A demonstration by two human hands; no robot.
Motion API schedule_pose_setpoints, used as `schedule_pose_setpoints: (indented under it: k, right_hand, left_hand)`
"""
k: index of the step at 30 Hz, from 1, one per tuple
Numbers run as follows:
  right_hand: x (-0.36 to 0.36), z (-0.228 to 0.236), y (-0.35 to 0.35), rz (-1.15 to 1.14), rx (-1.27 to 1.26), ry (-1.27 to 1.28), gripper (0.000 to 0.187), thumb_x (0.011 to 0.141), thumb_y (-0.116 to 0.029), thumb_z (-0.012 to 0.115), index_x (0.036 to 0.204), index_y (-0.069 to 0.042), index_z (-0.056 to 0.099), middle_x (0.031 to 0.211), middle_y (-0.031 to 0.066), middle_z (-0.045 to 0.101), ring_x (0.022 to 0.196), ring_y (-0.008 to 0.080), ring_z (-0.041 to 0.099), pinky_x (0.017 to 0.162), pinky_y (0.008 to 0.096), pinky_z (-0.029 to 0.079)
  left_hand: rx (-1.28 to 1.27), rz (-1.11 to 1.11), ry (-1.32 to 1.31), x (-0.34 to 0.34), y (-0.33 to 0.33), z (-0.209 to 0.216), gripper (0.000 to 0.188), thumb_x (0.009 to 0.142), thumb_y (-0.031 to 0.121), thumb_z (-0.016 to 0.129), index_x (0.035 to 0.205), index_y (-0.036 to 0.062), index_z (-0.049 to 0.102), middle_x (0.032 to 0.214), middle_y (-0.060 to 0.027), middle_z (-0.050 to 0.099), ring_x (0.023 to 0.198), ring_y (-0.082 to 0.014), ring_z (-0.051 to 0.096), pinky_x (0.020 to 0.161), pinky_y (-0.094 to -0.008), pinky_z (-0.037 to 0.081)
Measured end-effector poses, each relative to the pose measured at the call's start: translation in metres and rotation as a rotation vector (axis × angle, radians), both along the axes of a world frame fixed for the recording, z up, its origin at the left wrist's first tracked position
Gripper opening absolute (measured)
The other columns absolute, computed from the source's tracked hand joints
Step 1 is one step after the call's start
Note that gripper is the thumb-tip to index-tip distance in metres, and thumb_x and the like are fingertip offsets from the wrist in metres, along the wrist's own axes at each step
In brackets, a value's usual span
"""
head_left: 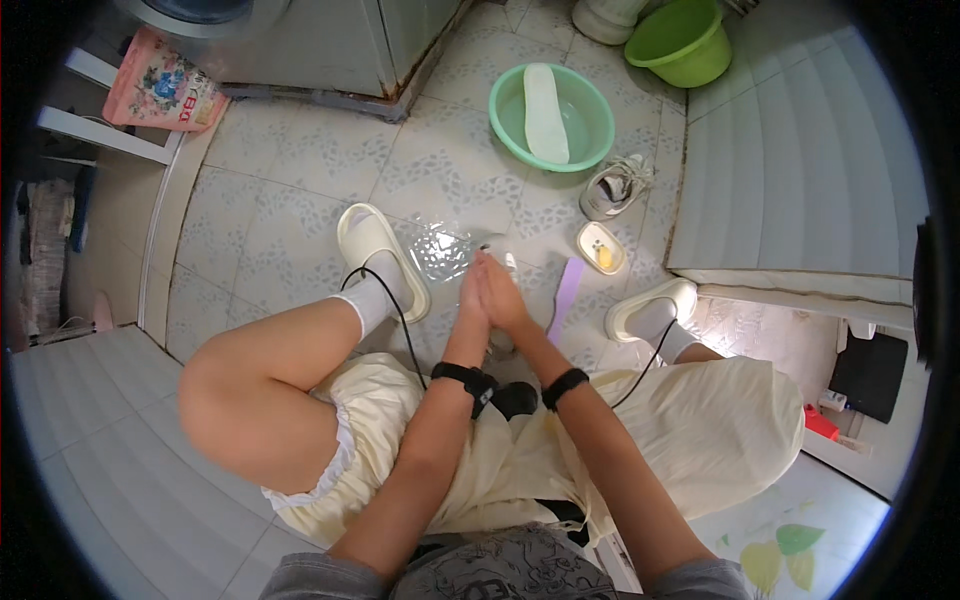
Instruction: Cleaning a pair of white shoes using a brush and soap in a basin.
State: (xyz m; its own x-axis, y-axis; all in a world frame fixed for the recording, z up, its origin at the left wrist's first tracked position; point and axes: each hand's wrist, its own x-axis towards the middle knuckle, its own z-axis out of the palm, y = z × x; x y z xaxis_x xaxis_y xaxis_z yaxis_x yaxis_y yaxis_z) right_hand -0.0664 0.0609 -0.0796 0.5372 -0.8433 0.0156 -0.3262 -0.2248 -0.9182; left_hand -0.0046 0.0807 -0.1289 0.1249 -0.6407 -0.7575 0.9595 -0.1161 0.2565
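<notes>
Pressing palm to palm, my left hand (pixel 469 296) and right hand (pixel 503 293) form a narrow grip above the tiled floor (pixel 430 160). I cannot tell whether anything is held between the palms. A pale object (pixel 511 262) lies directly behind and below the hands; they hide most of it, so its shape and any contact with it cannot be confirmed. A small dark spot shows at my fingertips, too indistinct to identify.

Left of the fingertips is a glossy patch (pixel 440 250), its outline lost in glare. To the right lies a lilac strip (pixel 566 295), its near end close to my right forearm. Beyond it are a soap dish (pixel 581 238) containing a yellow piece (pixel 604 256), then a sneaker (pixel 604 197). Farther out, a green basin (pixel 500 128) holds a white insole (pixel 546 115).

Open floor extends forward and left, bounded by my left slipper (pixel 372 238) and the rusted base of a grey appliance (pixel 310 50), cut off at the upper edge. On the right, a ribbed panel (pixel 790 180) limits movement.
</notes>
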Motion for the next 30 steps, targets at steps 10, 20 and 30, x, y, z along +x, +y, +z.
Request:
schedule_pose_setpoints:
  k: [10,20,30]
  right_hand:
    - [-0.044,0.033,-0.024,-0.131,0.217,0.113,0.043,0.092,-0.019,0.035,0.127,0.005,0.036,0.123,0.0237,0.046,0.118,0.0360,0.041,0.100,0.0376,0.029]
    - [-0.077,0.014,-0.028,-0.347,0.333,0.052,0.038,0.093,-0.029,0.040,0.099,0.006,0.054,0.071,0.0147,0.057,0.066,0.0237,0.055,0.060,0.0346,0.042]
    - [-0.075,0.003,-0.058,-0.732,0.958,-0.564,0.024,0.093,-0.028,0.038,0.090,-0.007,0.048,0.055,-0.0018,0.034,0.049,0.0144,0.035,0.050,0.0273,0.033]
  left_hand:
    - [-0.057,-0.193,-0.071,-0.037,-0.026,0.062,0.038,0.090,0.041,0.045,0.105,0.0063,0.053,0.097,-0.0055,0.057,0.089,-0.0164,0.054,0.078,-0.0297,0.045]
    - [-0.287,-0.255,0.086,-0.034,-0.040,0.068,0.021,0.091,0.018,0.045,0.101,0.0012,0.055,0.098,-0.0085,0.057,0.089,-0.0169,0.054,0.080,-0.0287,0.045]
    - [-0.170,-0.431,-0.414,-0.007,-0.023,0.081,0.025,0.083,0.005,0.052,0.106,-0.0060,0.053,0.104,-0.0109,0.056,0.095,-0.0171,0.055,0.087,-0.0285,0.045]
